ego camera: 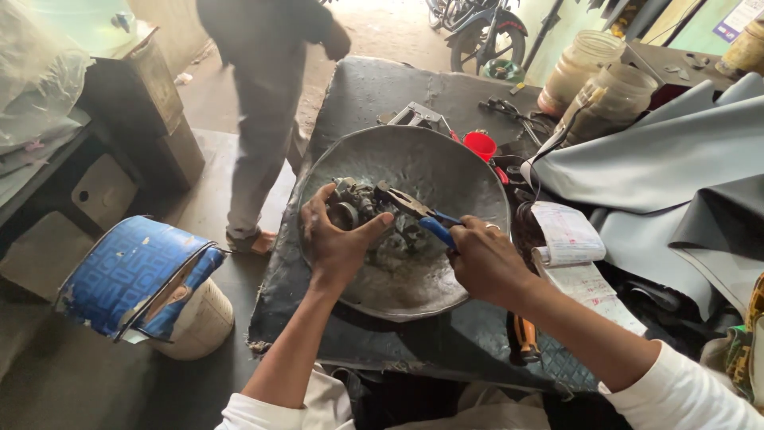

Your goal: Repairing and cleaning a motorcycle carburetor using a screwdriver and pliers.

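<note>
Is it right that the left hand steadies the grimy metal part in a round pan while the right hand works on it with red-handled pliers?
Not quite: the head view shows the pliers in the right hand have blue handles. The left hand does steady the metal part in the round pan.

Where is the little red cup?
In the head view, the red cup sits on the dark table, just past the big metal bowl's far right rim, near the plastic jars.
</note>
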